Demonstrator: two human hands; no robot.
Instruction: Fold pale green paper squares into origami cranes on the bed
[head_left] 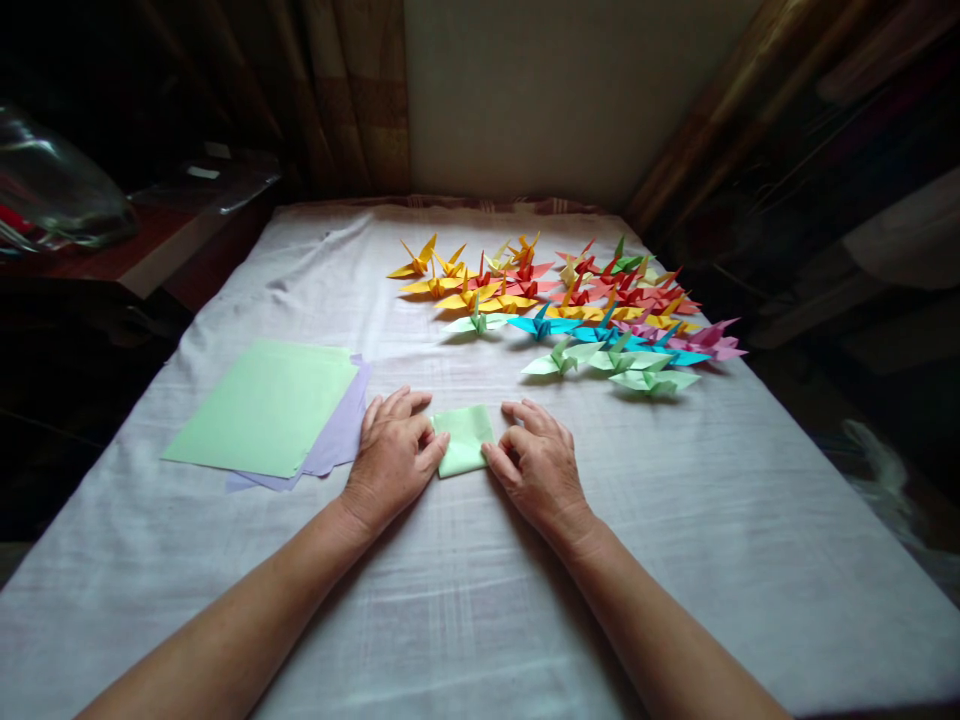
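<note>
Two bare forearms and hands, seen from the wearer's own head camera.

Both arms are uncovered from the lower edge of the frame to the fingertips, with no sleeve or cuff showing. The left hand point(390, 455) and right hand point(541, 462) wear no gloves; no ring, watch or bracelet can be made out at either wrist or finger. Knuckles and tendons stand out on the backs; the fingernails look short and unpainted.
</note>
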